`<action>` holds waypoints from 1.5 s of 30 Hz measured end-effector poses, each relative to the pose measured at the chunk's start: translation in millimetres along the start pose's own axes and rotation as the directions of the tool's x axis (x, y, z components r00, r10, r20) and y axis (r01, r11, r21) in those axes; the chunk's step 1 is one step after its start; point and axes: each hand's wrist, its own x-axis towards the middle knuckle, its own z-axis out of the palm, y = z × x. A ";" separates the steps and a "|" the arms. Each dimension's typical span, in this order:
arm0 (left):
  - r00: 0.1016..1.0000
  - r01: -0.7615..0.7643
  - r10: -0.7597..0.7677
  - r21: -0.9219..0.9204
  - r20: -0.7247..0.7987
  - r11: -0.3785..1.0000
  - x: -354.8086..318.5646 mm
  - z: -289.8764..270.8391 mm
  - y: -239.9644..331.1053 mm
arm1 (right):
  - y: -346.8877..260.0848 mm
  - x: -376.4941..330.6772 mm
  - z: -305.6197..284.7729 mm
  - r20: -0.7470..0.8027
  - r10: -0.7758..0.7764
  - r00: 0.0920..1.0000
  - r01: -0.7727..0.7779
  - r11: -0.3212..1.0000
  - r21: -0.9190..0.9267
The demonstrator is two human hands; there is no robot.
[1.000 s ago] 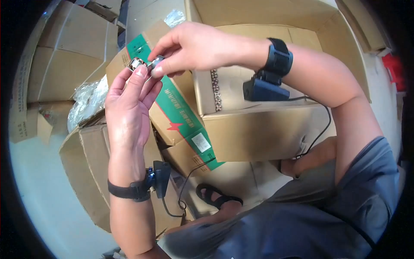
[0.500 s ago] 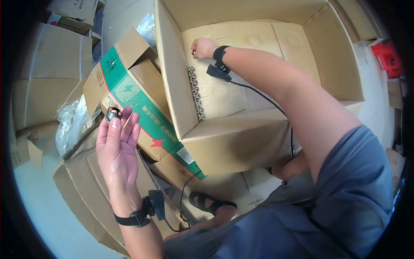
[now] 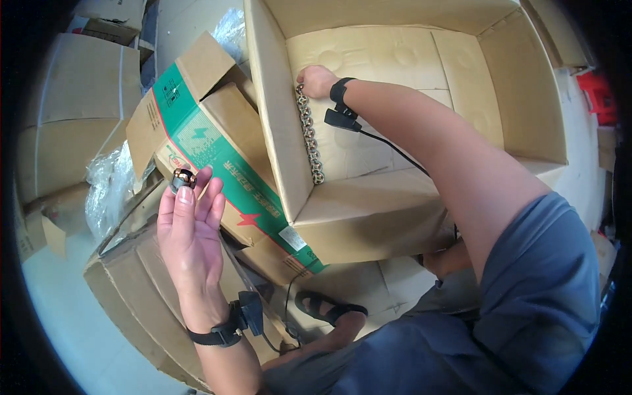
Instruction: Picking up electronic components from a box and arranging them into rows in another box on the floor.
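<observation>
Pinched between the thumb and fingers of my left hand [image 3: 191, 227] is a small round motor stator [image 3: 184, 178], with silvery metal and copper-coloured windings. It is held up over the green-and-brown carton. My right hand [image 3: 318, 82] reaches into the large open cardboard box [image 3: 368, 230], its fingers closed on another such part [image 3: 300, 88] at the far end of a row. That row of several stators [image 3: 309, 135] stands on the box floor along the left wall, each next to the other. My right fingers partly hide the part they grip.
A green-and-brown carton [image 3: 227, 174] with raised flaps leans left of the large box. Clear plastic wrap [image 3: 112, 191] lies farther left, beside stacked cartons [image 3: 79, 112]. An opened carton [image 3: 131, 283] is at lower left, and a red object [image 3: 596, 99] at far right. Cables run from both wrist straps.
My right hand has brought its part nearer, to the far end of the row. My left hand has turned the stator it holds. The whole view has shifted slightly.
</observation>
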 end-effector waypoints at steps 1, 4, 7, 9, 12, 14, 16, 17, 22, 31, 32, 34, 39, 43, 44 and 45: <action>1.000 0.003 -0.003 -0.006 0.015 1.000 1.5 1.5 -0.4 | 3.5 -0.3 1.2 -0.030 -0.057 0.998 0.057 0.998 -0.011; 0.999 0.011 -0.010 -0.013 0.049 1.000 3.2 3.4 -3.6 | 9.6 -2.0 3.3 -0.081 -0.124 0.989 0.122 0.992 -0.032; 0.996 0.018 -0.017 -0.008 0.086 1.000 2.6 1.2 -7.6 | 10.1 -3.9 -3.2 -0.102 -0.164 0.981 0.163 0.986 -0.018; 0.993 0.022 -0.021 -0.009 0.114 1.000 1.2 2.7 -8.2 | 14.5 -5.3 -16.0 -0.104 -0.188 0.977 0.188 0.982 -0.005; 0.992 0.049 -0.055 0.051 0.114 0.997 -7.0 5.5 -6.4 | -21.8 -12.0 -83.5 0.093 -0.132 0.987 0.140 0.986 -0.088; 0.989 0.065 -0.070 0.045 0.128 0.997 -10.7 4.0 -4.5 | -58.5 -31.9 -143.1 0.167 -0.295 0.941 0.304 0.952 -0.031; 0.978 0.081 -0.090 0.055 0.186 0.995 -10.0 8.6 -7.5 | -96.1 -76.0 -183.3 0.092 -0.510 0.855 0.491 0.855 0.168; 0.979 0.088 -0.096 0.051 0.180 0.995 -11.3 11.3 -8.3 | -116.7 -100.5 -191.7 -0.043 -0.647 0.761 0.617 0.701 0.358; 0.967 0.077 -0.068 -0.026 0.245 0.997 -15.2 22.8 -2.8 | -186.6 -199.6 -223.6 -0.072 -0.787 0.613 0.765 0.568 0.302; 0.937 -0.204 0.110 0.264 0.332 0.943 -32.6 37.8 -16.9 | -192.3 -168.7 -198.3 -0.295 -0.803 0.518 0.843 0.420 0.337; 0.849 -0.459 0.227 0.452 0.477 0.765 -43.8 46.8 -33.0 | -175.8 -180.2 -211.7 -0.280 -0.790 0.546 0.830 0.462 0.314; 0.724 -0.680 0.029 0.705 0.690 0.200 -60.3 48.2 -52.3 | -176.5 -208.9 -221.9 -0.186 -0.732 0.655 0.707 0.508 0.492; 0.557 -0.829 -0.081 0.559 0.826 -0.003 -44.0 76.1 -105.3 | -183.8 -189.7 -221.6 -0.184 -0.752 0.633 0.635 0.368 0.679; 0.564 -0.825 -0.113 0.553 0.818 -0.115 -46.6 81.2 -120.1 | -183.4 -197.6 -233.8 -0.153 -0.752 0.641 0.569 0.331 0.753; 0.538 -0.840 -0.038 0.531 0.842 -0.112 -49.6 74.4 -125.4 | -187.0 -201.4 -234.7 -0.101 -0.731 0.675 0.526 0.380 0.761; 0.542 -0.837 -0.033 0.536 0.839 -0.110 -55.0 68.2 -130.3 | -190.0 -202.3 -236.4 -0.048 -0.709 0.704 0.482 0.426 0.766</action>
